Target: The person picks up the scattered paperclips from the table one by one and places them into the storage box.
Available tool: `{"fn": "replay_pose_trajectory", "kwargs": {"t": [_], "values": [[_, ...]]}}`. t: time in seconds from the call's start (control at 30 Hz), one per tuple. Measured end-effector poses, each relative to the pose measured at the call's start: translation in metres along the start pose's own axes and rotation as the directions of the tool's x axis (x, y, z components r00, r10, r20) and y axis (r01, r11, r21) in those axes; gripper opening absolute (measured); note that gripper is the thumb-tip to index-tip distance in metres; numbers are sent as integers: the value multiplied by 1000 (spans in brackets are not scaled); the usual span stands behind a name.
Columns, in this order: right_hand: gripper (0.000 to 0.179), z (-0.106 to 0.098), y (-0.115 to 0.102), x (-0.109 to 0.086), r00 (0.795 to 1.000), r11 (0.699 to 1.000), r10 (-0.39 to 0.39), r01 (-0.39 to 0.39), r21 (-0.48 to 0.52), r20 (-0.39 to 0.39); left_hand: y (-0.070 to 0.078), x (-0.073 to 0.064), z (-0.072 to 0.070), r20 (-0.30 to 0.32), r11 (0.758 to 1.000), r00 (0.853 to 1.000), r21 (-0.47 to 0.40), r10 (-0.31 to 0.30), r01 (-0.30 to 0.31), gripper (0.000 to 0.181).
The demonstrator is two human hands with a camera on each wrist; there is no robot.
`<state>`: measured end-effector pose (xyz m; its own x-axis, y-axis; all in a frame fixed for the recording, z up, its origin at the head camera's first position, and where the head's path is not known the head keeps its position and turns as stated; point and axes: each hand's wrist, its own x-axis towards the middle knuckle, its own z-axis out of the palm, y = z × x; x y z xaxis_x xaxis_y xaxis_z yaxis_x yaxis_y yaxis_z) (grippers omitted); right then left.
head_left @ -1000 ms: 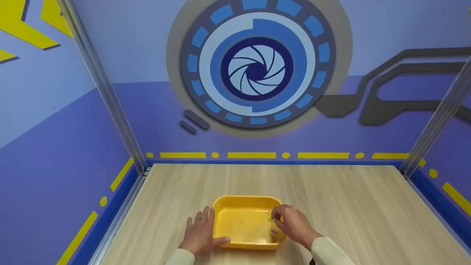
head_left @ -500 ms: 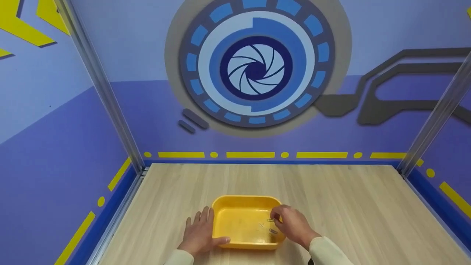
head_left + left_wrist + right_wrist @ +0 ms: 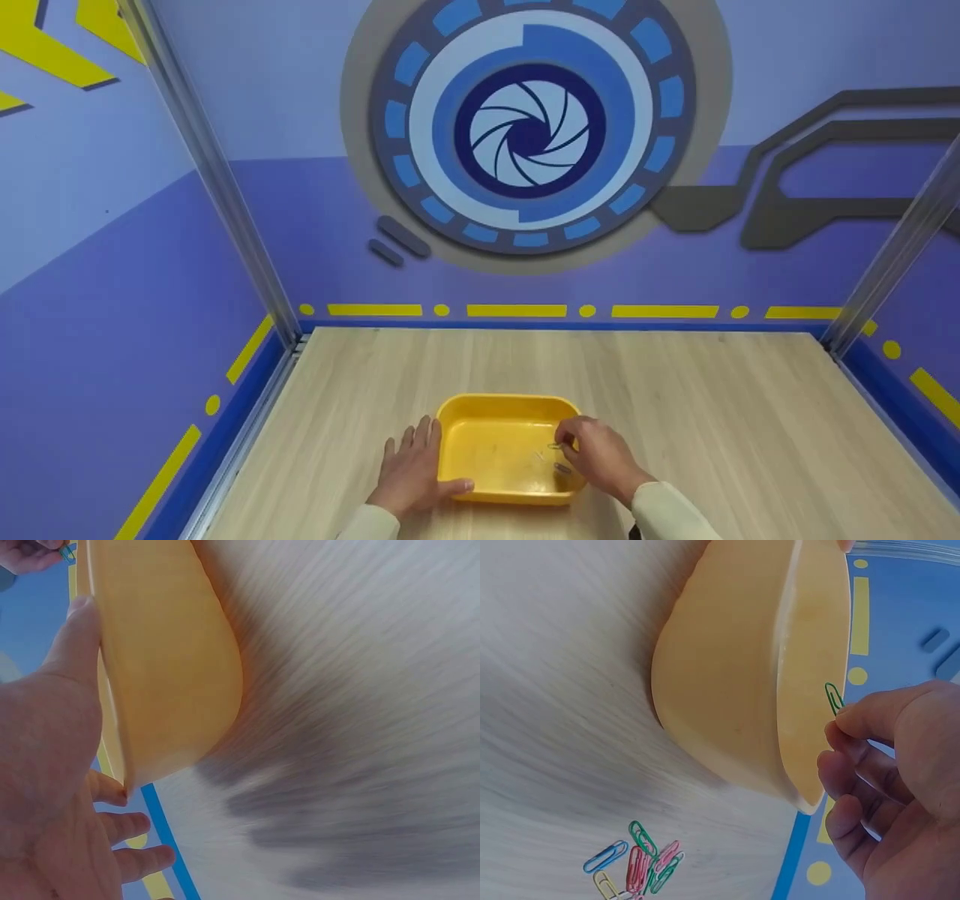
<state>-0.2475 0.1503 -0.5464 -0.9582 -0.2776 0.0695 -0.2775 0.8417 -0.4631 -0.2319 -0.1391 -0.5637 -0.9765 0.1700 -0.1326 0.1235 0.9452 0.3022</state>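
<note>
A yellow rectangular tray (image 3: 510, 499) stands on the wooden table. My left hand (image 3: 411, 469) lies along its left side, fingers straight and spread, with the thumb over the front rim. In the left wrist view the thumb of that left hand (image 3: 52, 735) touches the tray's rim. At the tray's right end my right hand (image 3: 600, 454) pinches a green paper clip (image 3: 834, 697) between thumb and forefinger, over the opening. Inside the tray, a few small clips (image 3: 562, 468) show near the right end. The other fingers of my right hand (image 3: 900, 780) are curled, holding nothing.
Several coloured paper clips (image 3: 639, 862) lie in a loose pile on the table beside the tray, seen in the right wrist view. The wooden table (image 3: 712, 420) is enclosed by blue printed walls, with metal posts (image 3: 225, 180) at the back corners.
The head view has shifted slightly. Both hands and the tray stay almost as they were, with the clip still pinched in my right hand.
</note>
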Motion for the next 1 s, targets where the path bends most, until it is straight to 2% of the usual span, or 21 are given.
{"fn": "replay_pose_trajectory", "kwargs": {"t": [0.1, 0.2, 0.4, 0.5, 0.63, 0.77, 0.87, 1.0], "values": [[8, 1, 0, 0, 1000, 1000, 3, -3, 4, 6, 1, -1, 0, 30, 999, 999, -10, -42, 43, 113], [8, 1, -1, 1, 999, 999, 37, -38, 22, 11, 2, -1, 0, 47, 997, 996, -19, -77, 78, 112], [8, -2, -1, 2, 996, 995, 92, -92, 42, 3, 4, -2, -1, 56, 996, 995, -28, -79, 80, 113], [11, -5, 1, 2, 996, 995, 93, -93, 45, -5, 6, -1, -1, 62, 996, 995, -40, -78, 80, 114], [14, -9, 3, 1, 996, 995, 93, -93, 43, -7, 6, 0, -1, 56, 997, 996, -42, -69, 72, 113], [15, -13, 7, -1, 991, 990, 133, -133, 56, 4, 6, 0, 0, 37, 998, 998, -37, -52, 53, 113], [14, -15, 12, -3, 987, 987, 158, -158, 44, -14, 5, 1, 1, 26, 999, 999, -28, -40, 41, 114], [11, -17, 21, -6, 985, 987, 162, -163, 5, -61, 5, 3, 1, 38, 998, 998, -18, -53, 54, 113]]}}
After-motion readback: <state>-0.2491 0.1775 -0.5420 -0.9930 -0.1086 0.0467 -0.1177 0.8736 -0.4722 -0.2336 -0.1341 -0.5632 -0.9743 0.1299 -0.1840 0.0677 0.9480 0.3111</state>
